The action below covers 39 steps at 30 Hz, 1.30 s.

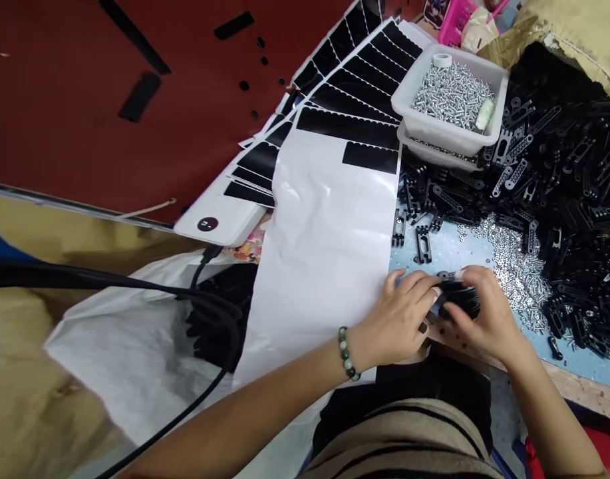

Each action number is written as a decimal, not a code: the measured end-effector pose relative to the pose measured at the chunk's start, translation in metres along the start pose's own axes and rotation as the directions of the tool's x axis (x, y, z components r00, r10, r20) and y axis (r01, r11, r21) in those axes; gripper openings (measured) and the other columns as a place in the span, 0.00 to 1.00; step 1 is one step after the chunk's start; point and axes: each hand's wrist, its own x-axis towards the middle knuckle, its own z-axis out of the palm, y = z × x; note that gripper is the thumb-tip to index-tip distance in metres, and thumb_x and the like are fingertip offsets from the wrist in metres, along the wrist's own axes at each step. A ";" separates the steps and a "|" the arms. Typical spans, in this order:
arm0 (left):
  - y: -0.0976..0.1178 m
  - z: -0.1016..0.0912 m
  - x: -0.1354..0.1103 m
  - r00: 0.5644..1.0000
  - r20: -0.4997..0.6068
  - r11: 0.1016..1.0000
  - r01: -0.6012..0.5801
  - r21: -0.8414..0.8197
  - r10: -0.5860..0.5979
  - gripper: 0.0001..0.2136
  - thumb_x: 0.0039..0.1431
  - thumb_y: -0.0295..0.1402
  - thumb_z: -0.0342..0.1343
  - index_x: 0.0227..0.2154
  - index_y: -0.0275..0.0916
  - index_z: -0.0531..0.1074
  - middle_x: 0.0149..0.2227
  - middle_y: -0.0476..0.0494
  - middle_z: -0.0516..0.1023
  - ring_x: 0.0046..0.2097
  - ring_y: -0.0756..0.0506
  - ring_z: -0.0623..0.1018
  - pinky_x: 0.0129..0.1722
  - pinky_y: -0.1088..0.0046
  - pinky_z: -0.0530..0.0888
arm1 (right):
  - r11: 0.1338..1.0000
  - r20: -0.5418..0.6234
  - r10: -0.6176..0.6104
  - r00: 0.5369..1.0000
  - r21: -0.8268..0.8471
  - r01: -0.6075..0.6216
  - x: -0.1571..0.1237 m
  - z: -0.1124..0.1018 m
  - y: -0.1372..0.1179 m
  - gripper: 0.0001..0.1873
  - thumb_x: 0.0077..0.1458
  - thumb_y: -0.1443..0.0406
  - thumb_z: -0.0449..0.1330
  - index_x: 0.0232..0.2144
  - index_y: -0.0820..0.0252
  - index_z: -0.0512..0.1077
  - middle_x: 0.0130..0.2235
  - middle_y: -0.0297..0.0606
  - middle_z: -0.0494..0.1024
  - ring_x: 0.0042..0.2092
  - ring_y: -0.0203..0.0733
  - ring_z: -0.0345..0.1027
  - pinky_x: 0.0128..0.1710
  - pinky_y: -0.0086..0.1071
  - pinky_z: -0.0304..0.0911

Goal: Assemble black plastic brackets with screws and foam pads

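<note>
Partly hidden, a black part [465, 301] is pinched in the right hand [490, 314] near the table edge [574, 384]; whether the left hand [394, 326] grips, I cannot tell. Screws [452, 96] fill the white tub [443, 135], obscuring the lower tub [434, 156].

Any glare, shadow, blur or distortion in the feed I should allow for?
Head view: small bright glints on the white sheet; the pile of black parts sinks into darkness near its top; the black piece between the left hand and right hand is too dark to read finely; forearms look stretched toward the bottom corners.
</note>
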 end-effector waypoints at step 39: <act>-0.001 0.010 0.014 0.999 -0.046 0.989 0.004 0.146 0.003 0.21 0.57 0.31 0.51 0.54 0.38 0.66 0.54 0.39 0.73 0.53 0.37 0.69 0.57 0.46 0.54 | 0.792 -0.064 0.591 0.804 0.237 -0.563 0.005 0.027 0.043 0.08 0.53 0.60 0.57 0.33 0.58 0.69 0.26 0.34 0.73 0.27 0.40 0.67 0.30 0.34 0.62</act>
